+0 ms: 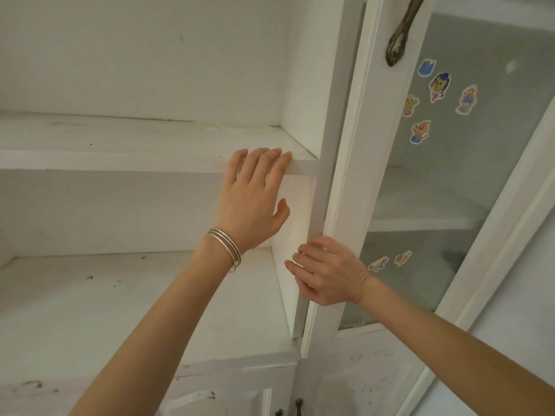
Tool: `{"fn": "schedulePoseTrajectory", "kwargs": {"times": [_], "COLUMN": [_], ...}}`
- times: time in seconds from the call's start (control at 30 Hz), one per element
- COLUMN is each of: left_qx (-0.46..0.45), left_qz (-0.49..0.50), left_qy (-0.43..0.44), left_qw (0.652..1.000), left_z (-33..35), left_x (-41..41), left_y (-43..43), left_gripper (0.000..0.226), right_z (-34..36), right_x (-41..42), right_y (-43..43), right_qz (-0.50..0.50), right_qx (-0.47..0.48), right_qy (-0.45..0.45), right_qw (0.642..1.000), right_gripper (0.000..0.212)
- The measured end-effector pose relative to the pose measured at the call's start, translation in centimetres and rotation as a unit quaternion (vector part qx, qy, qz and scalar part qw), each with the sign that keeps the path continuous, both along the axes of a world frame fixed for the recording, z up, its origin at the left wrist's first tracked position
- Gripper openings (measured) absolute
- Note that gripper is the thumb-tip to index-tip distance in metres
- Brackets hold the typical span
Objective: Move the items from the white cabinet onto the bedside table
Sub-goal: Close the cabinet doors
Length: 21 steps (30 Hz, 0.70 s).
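The white cabinet (pixel 150 163) fills the view, with two bare shelves showing no items on them. My left hand (pixel 252 199), with thin bangles on the wrist, lies flat with fingers spread, its fingertips touching the front edge of the upper shelf. My right hand (pixel 327 271) curls its fingers around the inner edge of the glass door (pixel 354 145), which stands partly swung open at the right. No bedside table is in view.
The glass door carries several cartoon stickers (pixel 438 85) and a brass handle (pixel 402 31) near its top. Lower cabinet doors with small dark knobs (pixel 297 405) sit below the shelves. A second glazed frame edge (pixel 510 205) stands at the far right.
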<state>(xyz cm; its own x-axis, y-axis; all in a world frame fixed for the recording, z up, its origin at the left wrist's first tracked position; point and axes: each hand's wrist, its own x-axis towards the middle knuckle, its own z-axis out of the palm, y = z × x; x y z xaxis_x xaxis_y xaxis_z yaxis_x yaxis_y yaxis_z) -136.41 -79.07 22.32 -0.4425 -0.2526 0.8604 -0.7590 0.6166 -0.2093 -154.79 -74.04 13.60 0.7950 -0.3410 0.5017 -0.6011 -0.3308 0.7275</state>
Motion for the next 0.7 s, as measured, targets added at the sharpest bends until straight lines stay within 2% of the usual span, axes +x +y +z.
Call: {"fn": "schedulePoseTrajectory", "kwargs": {"times": [0.7], "left_qx": [0.003], "left_qz": [-0.009], "left_qy": [0.019], "left_qw": [1.0], "left_z": [-0.04], "left_x": [-0.2], "left_y": [0.04], "left_gripper": [0.059], "right_z": [0.3], "right_x": [-0.17], "right_y": [-0.45], "right_qz": [-0.017], "right_qx": [0.008], "right_qy": [0.018], "right_qw": [1.0], "right_gripper": [0.027]}}
